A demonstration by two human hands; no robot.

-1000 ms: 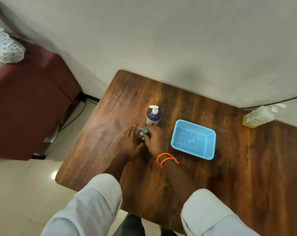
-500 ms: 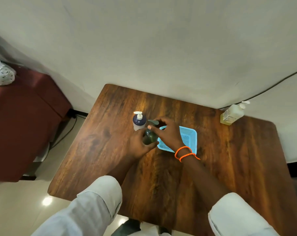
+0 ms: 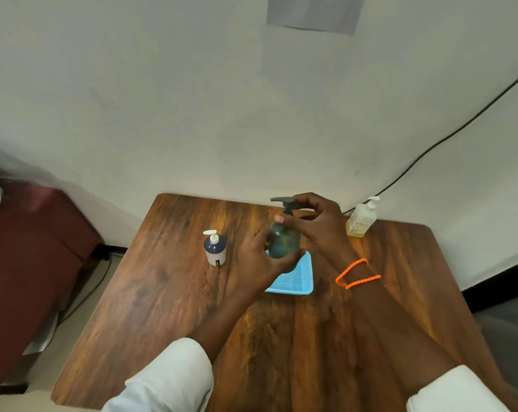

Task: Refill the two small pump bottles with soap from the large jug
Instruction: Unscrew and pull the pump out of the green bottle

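The green pump bottle (image 3: 283,243) is gripped round its body by the left hand (image 3: 259,264) above the blue basket (image 3: 296,281), near the table's (image 3: 162,307) far edge. Its pump collar is pinched by the right hand (image 3: 317,226), presumably for unscrewing. The navy pump bottle (image 3: 215,248) stands capped towards the left edge, and a pale pump bottle (image 3: 361,218) at the far right corner.
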